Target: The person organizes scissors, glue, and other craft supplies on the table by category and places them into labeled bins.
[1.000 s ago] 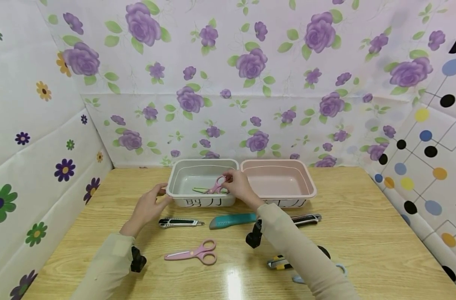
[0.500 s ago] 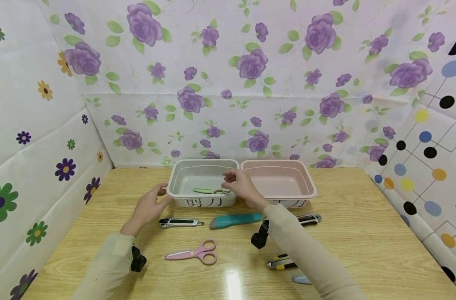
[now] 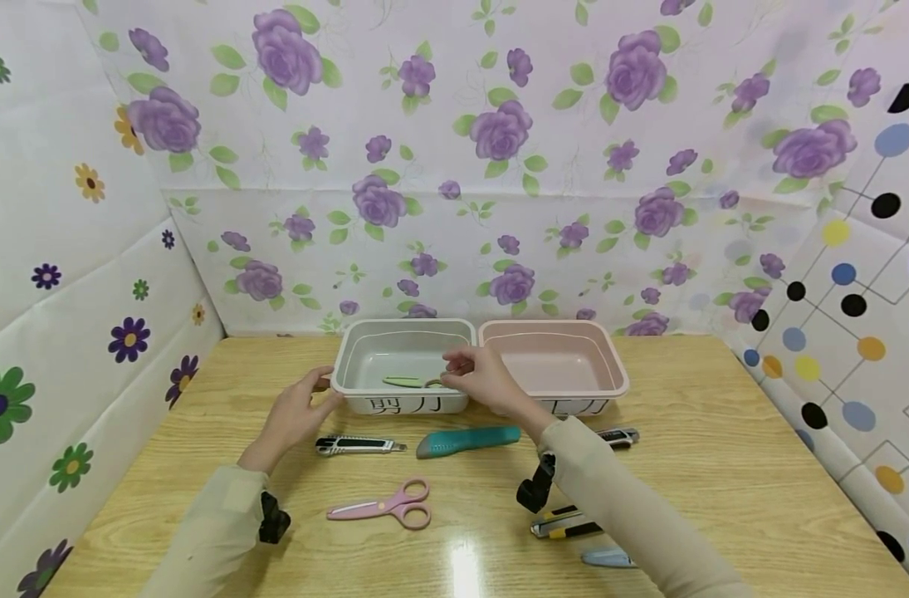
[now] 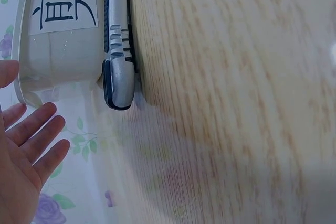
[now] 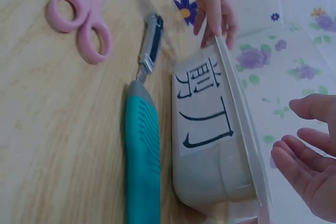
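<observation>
Right hand (image 3: 486, 382) hovers over the right end of the grey bin (image 3: 372, 391), its thumb and fingers parted with nothing between them. Inside the bin, near its front wall, lie green scissors (image 3: 405, 381), their handles partly hidden by this hand. Left hand (image 3: 295, 411) is at the bin's left end, fingers loosely spread, thumb against the rim. Just right of the bin stands a pink bin (image 3: 551, 336). Near the bin's front lie a silver knife (image 3: 360, 445) and a teal knife (image 3: 467, 441); farther in front, pink scissors (image 3: 383, 505).
</observation>
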`<state>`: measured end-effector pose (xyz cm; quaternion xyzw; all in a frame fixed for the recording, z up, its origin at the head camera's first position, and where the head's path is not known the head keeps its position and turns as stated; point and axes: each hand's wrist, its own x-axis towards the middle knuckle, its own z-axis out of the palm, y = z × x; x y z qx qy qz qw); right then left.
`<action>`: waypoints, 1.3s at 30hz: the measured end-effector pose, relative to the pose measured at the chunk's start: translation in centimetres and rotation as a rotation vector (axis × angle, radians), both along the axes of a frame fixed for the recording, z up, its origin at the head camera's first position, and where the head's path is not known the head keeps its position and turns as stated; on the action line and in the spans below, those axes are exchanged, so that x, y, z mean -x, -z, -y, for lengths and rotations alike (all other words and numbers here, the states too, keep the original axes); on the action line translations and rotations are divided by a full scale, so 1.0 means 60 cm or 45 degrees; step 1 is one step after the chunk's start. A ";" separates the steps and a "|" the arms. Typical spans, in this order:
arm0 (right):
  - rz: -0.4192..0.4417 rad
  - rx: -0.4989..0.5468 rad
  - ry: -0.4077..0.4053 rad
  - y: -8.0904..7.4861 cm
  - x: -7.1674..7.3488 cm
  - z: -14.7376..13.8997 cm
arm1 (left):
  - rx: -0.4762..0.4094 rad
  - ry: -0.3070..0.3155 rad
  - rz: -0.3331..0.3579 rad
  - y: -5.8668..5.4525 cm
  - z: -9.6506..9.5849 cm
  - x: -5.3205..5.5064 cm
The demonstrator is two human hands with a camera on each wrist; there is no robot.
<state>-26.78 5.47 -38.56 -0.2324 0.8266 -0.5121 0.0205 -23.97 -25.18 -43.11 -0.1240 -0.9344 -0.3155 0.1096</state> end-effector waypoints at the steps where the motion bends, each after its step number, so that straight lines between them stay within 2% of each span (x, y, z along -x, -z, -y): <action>1: 0.002 -0.012 -0.006 0.000 -0.004 -0.001 | 0.001 -0.001 0.000 0.000 0.000 0.000; 7: -0.029 -0.091 -0.036 0.003 -0.030 -0.007 | 0.003 -0.002 0.005 0.000 -0.001 -0.001; 14: -0.006 -0.074 -0.114 0.016 -0.050 -0.017 | 0.004 -0.001 -0.001 -0.001 -0.001 0.000; 23: -0.019 -0.074 -0.136 0.029 -0.068 -0.021 | 0.012 0.004 -0.008 -0.002 -0.001 0.000; 33: 0.092 -0.046 -0.195 0.038 -0.097 -0.017 | 0.018 -0.007 0.002 -0.001 0.000 0.000; 39: 0.169 -0.070 -0.212 0.053 -0.110 -0.007 | 0.011 -0.002 0.005 0.000 0.000 0.001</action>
